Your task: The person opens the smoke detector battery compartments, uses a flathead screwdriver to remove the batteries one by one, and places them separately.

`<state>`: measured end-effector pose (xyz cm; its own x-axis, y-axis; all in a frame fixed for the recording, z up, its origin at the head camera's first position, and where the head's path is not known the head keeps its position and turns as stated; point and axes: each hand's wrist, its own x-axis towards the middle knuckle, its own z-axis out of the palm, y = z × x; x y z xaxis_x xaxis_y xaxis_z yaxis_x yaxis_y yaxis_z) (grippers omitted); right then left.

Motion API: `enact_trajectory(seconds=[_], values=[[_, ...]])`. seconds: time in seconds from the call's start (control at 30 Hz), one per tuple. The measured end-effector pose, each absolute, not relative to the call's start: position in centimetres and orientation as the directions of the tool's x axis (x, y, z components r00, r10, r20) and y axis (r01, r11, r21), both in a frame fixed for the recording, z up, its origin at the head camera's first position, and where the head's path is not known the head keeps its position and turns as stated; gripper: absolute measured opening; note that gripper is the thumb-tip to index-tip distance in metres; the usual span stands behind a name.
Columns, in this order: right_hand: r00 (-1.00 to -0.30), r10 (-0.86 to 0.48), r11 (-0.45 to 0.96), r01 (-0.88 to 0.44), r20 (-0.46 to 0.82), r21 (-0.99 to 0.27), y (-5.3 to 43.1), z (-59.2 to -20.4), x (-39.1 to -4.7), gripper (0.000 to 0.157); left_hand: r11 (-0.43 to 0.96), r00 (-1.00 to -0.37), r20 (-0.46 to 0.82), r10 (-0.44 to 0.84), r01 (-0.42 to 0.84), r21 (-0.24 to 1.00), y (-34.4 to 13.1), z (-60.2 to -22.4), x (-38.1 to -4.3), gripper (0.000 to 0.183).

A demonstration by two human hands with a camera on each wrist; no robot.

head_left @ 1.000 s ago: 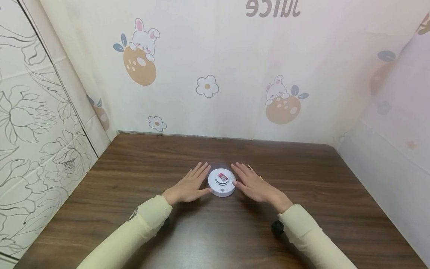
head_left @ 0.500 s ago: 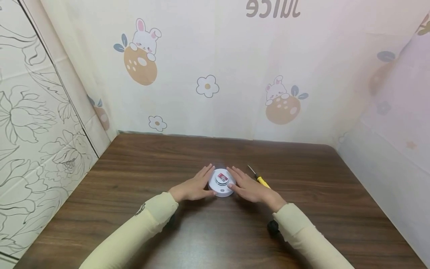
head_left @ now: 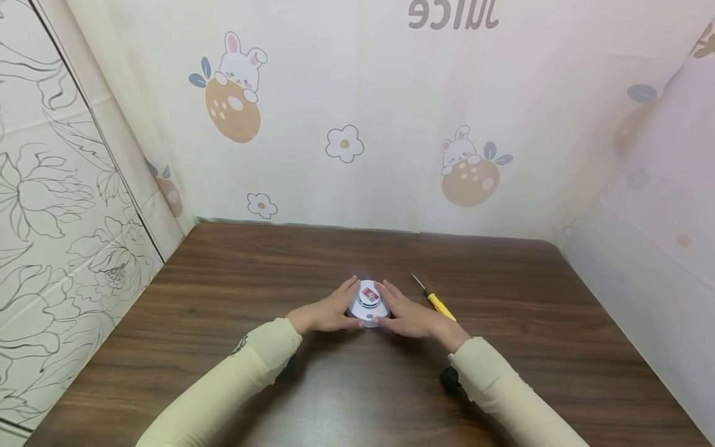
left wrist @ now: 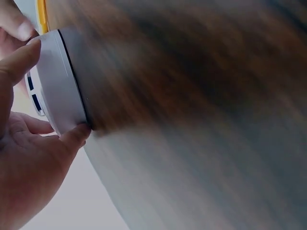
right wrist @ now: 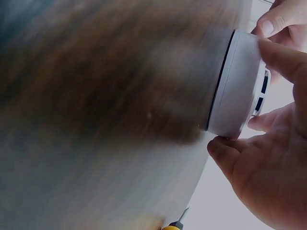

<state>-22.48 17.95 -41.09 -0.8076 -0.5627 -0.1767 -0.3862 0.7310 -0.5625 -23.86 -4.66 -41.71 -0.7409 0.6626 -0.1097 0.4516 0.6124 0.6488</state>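
A round white smoke detector (head_left: 362, 307) with a red label and a slotted raised centre sits on the wooden table. My left hand (head_left: 328, 312) grips its left side, thumb at the near edge and fingers toward the far edge. On the opposite side my right hand (head_left: 412, 316) holds it in the same way. In the left wrist view the left hand (left wrist: 36, 163) has thumb and fingers on the detector's side wall (left wrist: 60, 86). The right wrist view shows the right hand (right wrist: 271, 167) spanning the rim of the detector (right wrist: 235, 88). Its underside is hidden.
A screwdriver (head_left: 440, 305) with a yellow handle lies just right of my right hand, its metal tip pointing away. The brown table (head_left: 251, 267) ends at a patterned curtain (head_left: 346, 186) at the back. A floral-print panel (head_left: 78, 248) stands at the left.
Both hands have moved inward from beside the smoke detector and now grip its sides. The screwdriver, earlier mostly hidden by the right hand, shows more. The detector stays in place.
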Motion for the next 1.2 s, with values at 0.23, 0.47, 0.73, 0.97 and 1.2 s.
enact_trajectory(seconds=[0.23,0.47,0.73,0.97,1.2], values=[[-0.808,-0.565,0.740,-0.406,-0.167,-0.536,17.6,-41.0,-22.5,0.080,0.629,-0.751,-0.106,0.652,0.456,0.630,-4.2,-41.6,-23.9,0.088],[-0.827,-0.548,0.736,-0.408,-0.122,-0.540,17.5,-40.9,-22.8,0.078,0.641,-0.763,-0.071,0.642,0.484,0.595,-3.9,-41.5,-24.1,0.081],[-0.820,-0.561,0.727,-0.423,-0.112,-0.541,17.8,-40.8,-23.1,0.077,0.630,-0.762,-0.060,0.645,0.485,0.606,-4.1,-41.6,-24.2,0.078],[-0.803,-0.591,0.699,-0.463,-0.076,-0.544,18.2,-40.6,-23.5,0.077,0.630,-0.757,-0.053,0.651,0.500,0.594,-4.3,-41.6,-24.4,0.075],[-0.801,-0.594,0.684,-0.459,-0.069,-0.567,18.5,-40.6,-23.6,0.074,0.627,-0.761,-0.044,0.648,0.499,0.598,-4.6,-41.3,-24.4,0.070]])
